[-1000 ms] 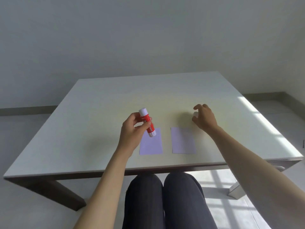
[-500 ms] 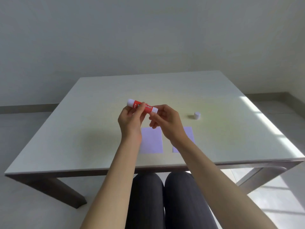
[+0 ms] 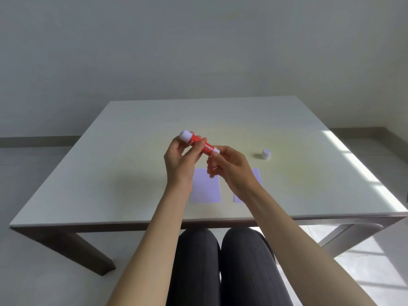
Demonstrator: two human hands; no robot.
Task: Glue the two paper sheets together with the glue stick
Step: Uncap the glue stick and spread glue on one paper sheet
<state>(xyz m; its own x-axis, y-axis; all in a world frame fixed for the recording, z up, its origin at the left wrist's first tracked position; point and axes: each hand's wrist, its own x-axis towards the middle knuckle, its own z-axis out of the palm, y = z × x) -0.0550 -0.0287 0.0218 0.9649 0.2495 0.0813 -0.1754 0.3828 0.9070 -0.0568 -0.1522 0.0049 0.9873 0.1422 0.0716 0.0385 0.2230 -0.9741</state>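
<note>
Both hands grip glue stick [image 3: 199, 143] | cap [image 3: 266, 154] aside | right hand [image 3: 229, 171] covers right sheet [image 3: 256, 176]

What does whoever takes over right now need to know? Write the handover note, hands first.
Left hand: grips the glue stick, held over the table.
Right hand: fingers pinch the stick's near end.
Cap: off, standing on the table to the right.
Left paper sheet and right paper sheet: flat, side by side, apart.
Done: stick uncapped.
Left: spread glue on one sheet, press the other onto it.
</note>
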